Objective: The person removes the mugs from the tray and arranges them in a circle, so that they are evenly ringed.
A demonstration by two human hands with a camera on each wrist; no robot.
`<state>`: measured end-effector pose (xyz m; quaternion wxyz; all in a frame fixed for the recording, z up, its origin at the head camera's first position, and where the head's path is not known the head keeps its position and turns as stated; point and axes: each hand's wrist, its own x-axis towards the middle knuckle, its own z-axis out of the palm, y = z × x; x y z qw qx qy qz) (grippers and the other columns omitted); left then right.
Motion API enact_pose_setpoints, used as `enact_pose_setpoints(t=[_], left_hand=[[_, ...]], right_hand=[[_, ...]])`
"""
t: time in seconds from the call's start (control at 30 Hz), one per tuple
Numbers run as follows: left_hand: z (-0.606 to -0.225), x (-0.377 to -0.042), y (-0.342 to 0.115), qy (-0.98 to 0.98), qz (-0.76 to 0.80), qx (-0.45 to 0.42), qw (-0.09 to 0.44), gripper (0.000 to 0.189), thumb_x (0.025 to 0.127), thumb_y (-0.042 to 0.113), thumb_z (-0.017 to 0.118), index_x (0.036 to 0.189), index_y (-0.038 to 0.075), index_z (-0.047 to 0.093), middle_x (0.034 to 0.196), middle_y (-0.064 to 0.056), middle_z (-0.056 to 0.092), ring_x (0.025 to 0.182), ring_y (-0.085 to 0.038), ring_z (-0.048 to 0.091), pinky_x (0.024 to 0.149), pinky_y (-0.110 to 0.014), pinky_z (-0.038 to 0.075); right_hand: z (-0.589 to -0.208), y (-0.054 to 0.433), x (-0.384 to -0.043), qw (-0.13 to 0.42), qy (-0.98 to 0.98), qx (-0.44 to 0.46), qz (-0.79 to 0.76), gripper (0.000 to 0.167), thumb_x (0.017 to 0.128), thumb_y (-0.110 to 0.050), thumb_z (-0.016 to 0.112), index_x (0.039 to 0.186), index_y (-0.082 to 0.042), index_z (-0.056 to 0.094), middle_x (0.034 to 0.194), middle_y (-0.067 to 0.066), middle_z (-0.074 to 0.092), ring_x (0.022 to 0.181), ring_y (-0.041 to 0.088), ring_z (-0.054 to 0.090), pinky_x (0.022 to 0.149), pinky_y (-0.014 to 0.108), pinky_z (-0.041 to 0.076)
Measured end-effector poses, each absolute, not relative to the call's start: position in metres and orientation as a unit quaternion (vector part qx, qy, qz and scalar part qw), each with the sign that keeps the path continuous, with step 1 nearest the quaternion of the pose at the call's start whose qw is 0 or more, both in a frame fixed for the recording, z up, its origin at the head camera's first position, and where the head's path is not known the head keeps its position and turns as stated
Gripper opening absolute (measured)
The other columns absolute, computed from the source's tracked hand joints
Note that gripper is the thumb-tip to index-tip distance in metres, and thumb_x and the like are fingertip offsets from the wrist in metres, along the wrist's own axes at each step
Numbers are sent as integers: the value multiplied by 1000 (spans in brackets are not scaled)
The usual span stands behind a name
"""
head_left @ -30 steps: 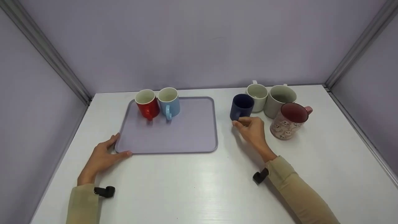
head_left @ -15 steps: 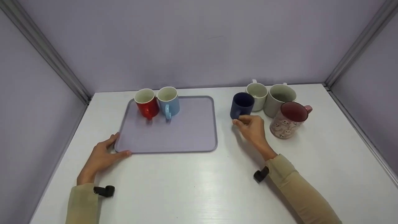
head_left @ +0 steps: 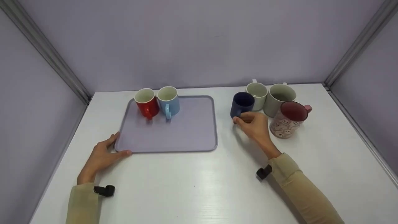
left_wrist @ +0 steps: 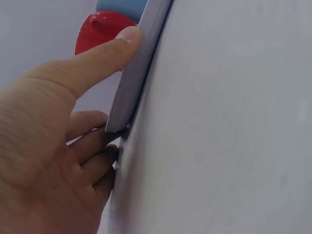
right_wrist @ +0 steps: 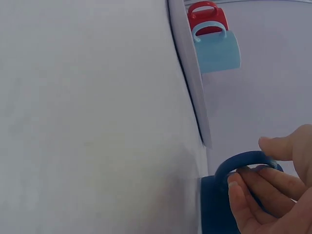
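Observation:
In the head view my left hand [head_left: 101,157] is at the near left corner of the lavender tray [head_left: 189,137]. Its straight thumb lies along the near rim and its fingers touch the left side. A red mug [head_left: 148,107] and a light blue mug [head_left: 171,105] stand upright at the tray's back left, handles toward me. To the right of the tray, a dark blue mug [head_left: 238,106] stands on the table. My right hand [head_left: 255,126] holds its handle; the right wrist view shows fingers [right_wrist: 265,195] through the loop and the thumb against its top.
Behind and right of the dark blue mug stand a white mug [head_left: 260,99] and a larger off-white mug [head_left: 275,104]. A pink mug [head_left: 283,126] with ghost faces is just right of my right hand. A pale wall [head_left: 199,46] rises at the table's back edge.
My right wrist has shifted slightly right, and its fingers have moved a little further onto the dark blue mug's handle. The mugs, tray and left hand have stayed in place.

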<state>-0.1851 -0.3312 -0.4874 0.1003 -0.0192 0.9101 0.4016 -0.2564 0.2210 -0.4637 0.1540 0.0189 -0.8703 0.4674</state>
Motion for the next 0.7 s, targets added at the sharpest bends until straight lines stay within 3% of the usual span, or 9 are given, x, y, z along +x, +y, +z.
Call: enact_pose_setpoints(t=[0.17, 0.27, 0.5, 0.7], left_hand=[[-487, -185, -330, 912, 398, -18, 96, 115, 87, 56, 86, 170, 10, 23, 176, -25, 13, 164, -49, 7, 131, -68, 14], [-487, -185, -330, 914, 393, -17, 95, 115, 87, 57, 86, 170, 9, 22, 176, -26, 13, 164, -50, 7, 131, -69, 14], [-486, -185, -329, 914, 395, -15, 92, 116, 87, 58, 86, 169, 7, 22, 175, -27, 13, 163, -50, 8, 131, -68, 15], [-485, -186, -331, 915, 391, -23, 96, 116, 86, 60, 85, 170, 10, 24, 176, -26, 13, 164, -49, 8, 131, -67, 15]], right_hand=[[-437, 222, -257, 217, -871, 34, 439, 24, 87, -28, 91, 87, -6, 82, 83, 8, 81, 76, 21, 77, 68, 14, 52], [-419, 212, -261, 226, -861, 73, 451, 24, 87, -26, 91, 86, -5, 80, 84, 8, 81, 76, 21, 76, 70, 17, 57], [-393, 157, -277, 162, -853, 158, 470, 34, 90, -31, 88, 107, -3, 79, 104, 16, 81, 93, 32, 79, 85, 46, 66], [-389, 100, -290, 88, -860, 154, 479, 43, 91, -36, 86, 117, -3, 77, 120, 16, 77, 108, 33, 75, 92, 43, 64]])
